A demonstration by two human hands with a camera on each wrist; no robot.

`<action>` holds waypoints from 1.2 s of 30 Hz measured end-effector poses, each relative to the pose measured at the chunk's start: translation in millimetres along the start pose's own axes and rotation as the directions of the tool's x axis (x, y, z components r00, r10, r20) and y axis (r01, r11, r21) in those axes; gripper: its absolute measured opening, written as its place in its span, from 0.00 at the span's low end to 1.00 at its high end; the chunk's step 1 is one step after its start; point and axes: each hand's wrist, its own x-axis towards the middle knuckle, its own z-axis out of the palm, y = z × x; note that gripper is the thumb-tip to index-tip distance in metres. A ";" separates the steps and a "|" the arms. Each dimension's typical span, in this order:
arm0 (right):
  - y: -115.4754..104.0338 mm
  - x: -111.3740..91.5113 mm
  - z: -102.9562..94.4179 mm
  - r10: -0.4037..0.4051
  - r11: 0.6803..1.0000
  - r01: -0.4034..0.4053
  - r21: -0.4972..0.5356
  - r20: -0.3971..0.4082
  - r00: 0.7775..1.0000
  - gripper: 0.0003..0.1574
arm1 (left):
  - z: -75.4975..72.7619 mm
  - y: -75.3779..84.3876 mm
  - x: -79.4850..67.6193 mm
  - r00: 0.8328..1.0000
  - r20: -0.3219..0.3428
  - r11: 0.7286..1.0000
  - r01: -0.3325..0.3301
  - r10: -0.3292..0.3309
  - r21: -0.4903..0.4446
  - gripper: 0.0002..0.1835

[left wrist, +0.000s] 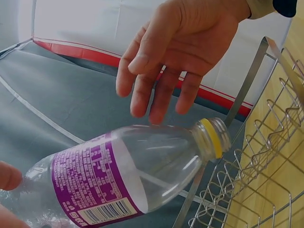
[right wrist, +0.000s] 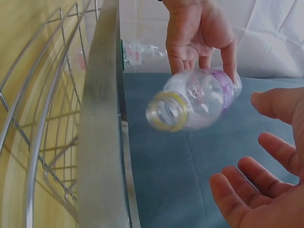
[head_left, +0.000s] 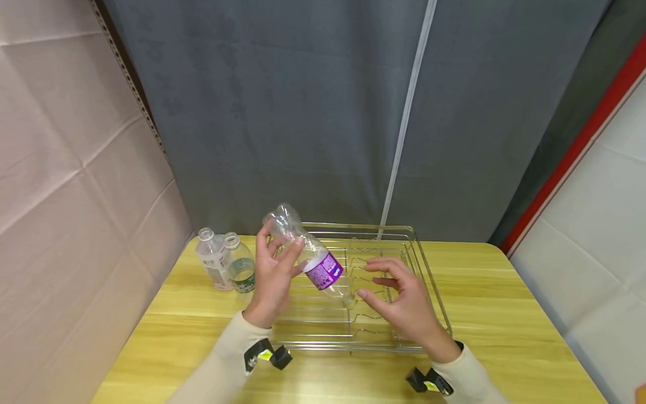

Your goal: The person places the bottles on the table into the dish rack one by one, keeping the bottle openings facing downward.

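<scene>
Dark grey cloth point(head_left: 282, 112) is hanging behind a yellow wooden bench point(head_left: 489, 303). At lower centre, the left hand point(head_left: 272, 280) is gripping a clear, purple-labelled plastic bottle point(head_left: 323, 270), its neck apparently clearing a silver wire rack point(head_left: 348, 344); the right hand point(head_left: 410, 307) is hovering beside, fingers parted. Two clear plastic bottles point(head_left: 215, 262) are standing lower left.

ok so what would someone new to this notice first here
Probably the vivid purple label on the clear plastic bottle, tilted neck-down in the left grip above the wire rack. Next, the shiny rack itself, in the middle of the wooden table. Two more clear bottles stand together left of the rack.
</scene>
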 end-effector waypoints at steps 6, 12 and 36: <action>2.4 0.1 -13.0 0.011 1.000 -0.011 -0.010 -0.004 1.000 0.29 | 1.0 4.1 8.1 0.999 0.021 0.999 -0.029 0.028 0.021 0.42; 3.9 -2.1 -26.1 0.054 0.996 -0.054 -0.070 -0.003 0.999 0.29 | 3.4 5.6 19.1 0.997 0.037 0.997 -0.062 0.060 0.049 0.40; 33.4 -35.3 -82.3 0.350 0.889 -0.338 -0.309 -0.018 0.936 0.34 | 18.8 -12.4 88.7 0.996 0.059 0.967 -0.074 0.061 0.244 0.37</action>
